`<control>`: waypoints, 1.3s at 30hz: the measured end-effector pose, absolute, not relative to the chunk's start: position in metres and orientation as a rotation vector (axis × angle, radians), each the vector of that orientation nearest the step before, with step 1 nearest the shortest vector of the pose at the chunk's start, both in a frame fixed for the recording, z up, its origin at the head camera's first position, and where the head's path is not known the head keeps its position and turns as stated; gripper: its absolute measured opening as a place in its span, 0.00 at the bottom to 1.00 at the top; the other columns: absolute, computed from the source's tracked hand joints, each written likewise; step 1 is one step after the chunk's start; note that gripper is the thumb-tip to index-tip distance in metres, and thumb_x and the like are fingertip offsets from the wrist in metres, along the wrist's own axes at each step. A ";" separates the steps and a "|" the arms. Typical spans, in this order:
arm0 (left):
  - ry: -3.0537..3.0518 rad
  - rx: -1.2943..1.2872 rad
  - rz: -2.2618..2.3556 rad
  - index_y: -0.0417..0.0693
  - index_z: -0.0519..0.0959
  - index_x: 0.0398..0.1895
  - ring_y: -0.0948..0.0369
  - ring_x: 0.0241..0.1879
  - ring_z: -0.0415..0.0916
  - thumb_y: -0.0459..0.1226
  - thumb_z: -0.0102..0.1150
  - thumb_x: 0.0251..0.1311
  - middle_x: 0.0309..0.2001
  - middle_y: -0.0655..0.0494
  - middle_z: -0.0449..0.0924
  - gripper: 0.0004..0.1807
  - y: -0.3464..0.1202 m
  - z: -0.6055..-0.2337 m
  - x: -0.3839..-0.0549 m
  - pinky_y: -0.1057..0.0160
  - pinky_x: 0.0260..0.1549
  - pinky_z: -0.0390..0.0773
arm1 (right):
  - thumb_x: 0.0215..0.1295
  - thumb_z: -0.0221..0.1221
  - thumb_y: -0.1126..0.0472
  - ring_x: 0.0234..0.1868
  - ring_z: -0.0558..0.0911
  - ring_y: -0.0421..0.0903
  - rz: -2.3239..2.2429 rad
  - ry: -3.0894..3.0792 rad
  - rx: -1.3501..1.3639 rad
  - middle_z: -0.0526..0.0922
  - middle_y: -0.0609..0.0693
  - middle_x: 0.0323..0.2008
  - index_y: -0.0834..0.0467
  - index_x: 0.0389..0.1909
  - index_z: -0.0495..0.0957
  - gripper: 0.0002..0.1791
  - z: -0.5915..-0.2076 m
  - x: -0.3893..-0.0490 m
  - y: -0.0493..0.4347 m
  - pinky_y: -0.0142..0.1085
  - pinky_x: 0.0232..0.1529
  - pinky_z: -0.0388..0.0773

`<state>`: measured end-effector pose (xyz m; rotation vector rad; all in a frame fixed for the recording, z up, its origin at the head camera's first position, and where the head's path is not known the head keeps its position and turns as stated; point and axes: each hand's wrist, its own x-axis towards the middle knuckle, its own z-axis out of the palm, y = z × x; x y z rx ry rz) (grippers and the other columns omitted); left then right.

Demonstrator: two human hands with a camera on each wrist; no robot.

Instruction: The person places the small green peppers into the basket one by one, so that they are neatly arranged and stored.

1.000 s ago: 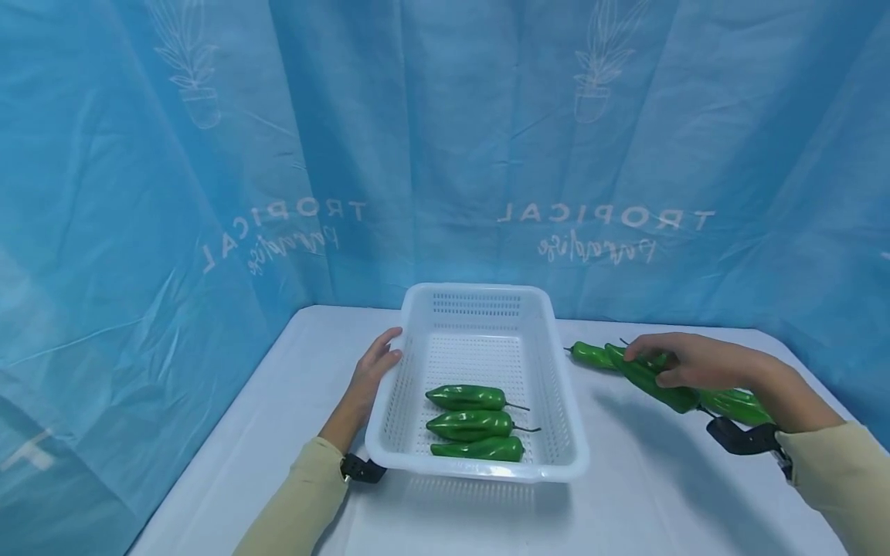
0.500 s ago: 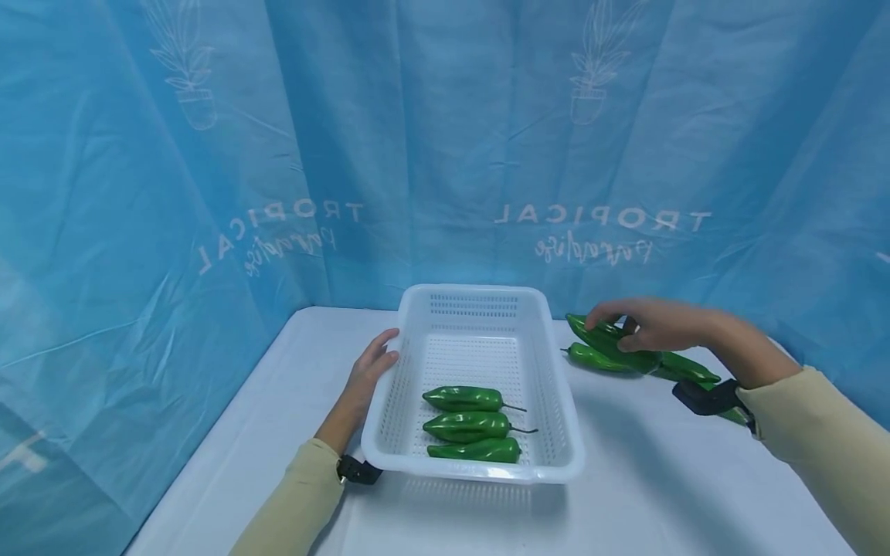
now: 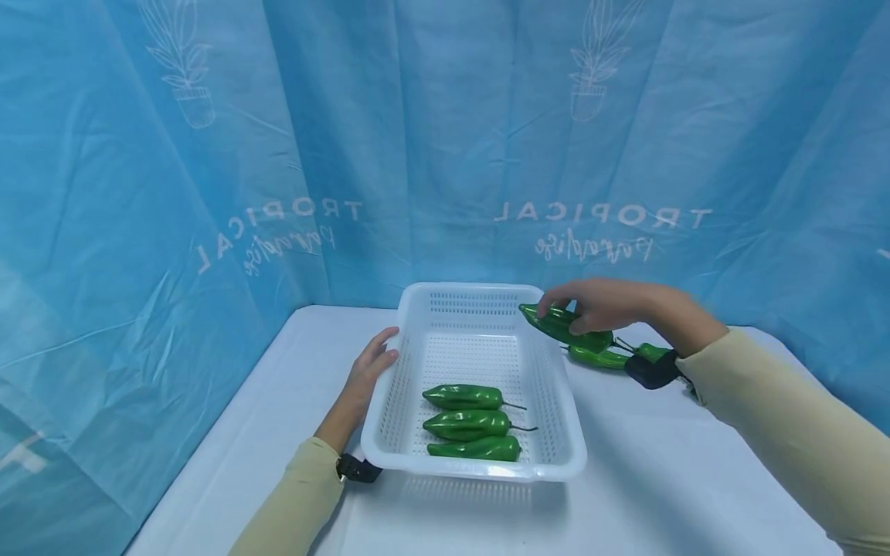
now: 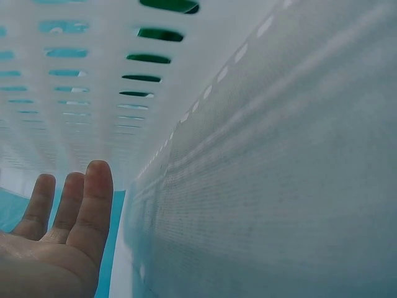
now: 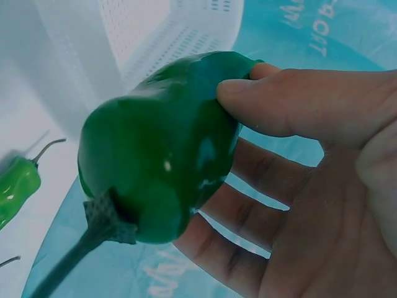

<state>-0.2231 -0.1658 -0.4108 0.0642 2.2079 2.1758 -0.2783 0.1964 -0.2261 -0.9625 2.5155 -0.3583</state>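
My right hand [image 3: 598, 303] holds a green pepper [image 3: 559, 327] in the air above the right rim of the white perforated basket [image 3: 556, 401]. In the right wrist view the thumb and fingers [image 5: 291, 118] wrap this pepper [image 5: 164, 180], stem toward the camera. Three green peppers [image 3: 469, 423] lie side by side in the near half of the basket. My left hand [image 3: 368, 374] rests flat against the basket's left wall, fingers [image 4: 80, 205] straight. More peppers [image 3: 599, 357] lie on the table to the right of the basket.
A white table [image 3: 264, 417] carries everything. A blue printed curtain [image 3: 208, 193] closes off the back and both sides. Black wrist cameras [image 3: 650, 371] sit on both forearms.
My right hand lifted one pepper from the pile at the right and carried it left, up to the basket's right rim. The left hand stayed on the basket.
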 end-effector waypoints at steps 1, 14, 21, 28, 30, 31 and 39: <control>2.207 0.059 2.177 0.70 0.58 0.73 0.41 0.64 0.73 0.50 0.48 0.71 0.72 0.50 0.63 0.28 -0.166 -0.411 -0.223 0.47 0.52 0.85 | 0.63 0.52 0.72 0.39 0.79 0.47 -0.348 2.512 -0.959 0.71 0.65 0.66 0.53 0.62 0.74 0.26 -0.226 -0.279 0.193 0.37 0.36 0.77; 2.210 0.053 2.176 0.70 0.58 0.73 0.41 0.64 0.73 0.51 0.48 0.71 0.72 0.51 0.64 0.28 -0.165 -0.409 -0.223 0.47 0.50 0.85 | 0.64 0.53 0.72 0.51 0.81 0.53 -0.292 2.444 -0.991 0.75 0.60 0.60 0.48 0.61 0.74 0.27 -0.227 -0.286 0.138 0.40 0.43 0.84; 2.188 0.064 2.193 0.70 0.58 0.73 0.40 0.64 0.74 0.50 0.47 0.72 0.72 0.51 0.64 0.27 -0.164 -0.411 -0.223 0.46 0.50 0.85 | 0.65 0.53 0.72 0.56 0.81 0.55 -0.278 2.397 -1.055 0.74 0.60 0.63 0.48 0.62 0.74 0.27 -0.231 -0.283 0.120 0.43 0.48 0.83; 2.195 0.065 2.195 0.71 0.58 0.72 0.40 0.64 0.73 0.51 0.48 0.71 0.72 0.51 0.64 0.27 -0.164 -0.410 -0.223 0.46 0.50 0.85 | 0.65 0.54 0.71 0.61 0.78 0.56 -0.260 2.400 -1.055 0.72 0.57 0.66 0.45 0.62 0.74 0.27 -0.240 -0.285 0.112 0.45 0.52 0.82; 2.193 0.067 2.197 0.71 0.58 0.72 0.40 0.64 0.73 0.51 0.48 0.71 0.72 0.51 0.64 0.27 -0.164 -0.410 -0.223 0.46 0.50 0.85 | 0.66 0.54 0.71 0.62 0.77 0.57 -0.264 2.395 -1.047 0.72 0.57 0.66 0.45 0.62 0.74 0.27 -0.242 -0.284 0.110 0.46 0.54 0.82; 2.191 0.064 2.198 0.71 0.58 0.72 0.40 0.64 0.74 0.51 0.48 0.71 0.72 0.51 0.64 0.27 -0.164 -0.410 -0.223 0.46 0.50 0.85 | 0.66 0.54 0.71 0.63 0.76 0.57 -0.263 2.394 -1.055 0.71 0.57 0.67 0.45 0.62 0.74 0.27 -0.242 -0.284 0.109 0.46 0.54 0.82; 2.177 0.073 2.210 0.70 0.59 0.72 0.40 0.63 0.74 0.50 0.47 0.72 0.71 0.51 0.65 0.26 -0.164 -0.410 -0.223 0.46 0.49 0.86 | 0.65 0.55 0.71 0.64 0.76 0.56 -0.265 2.379 -1.098 0.72 0.56 0.67 0.46 0.63 0.73 0.27 -0.248 -0.286 0.097 0.46 0.56 0.80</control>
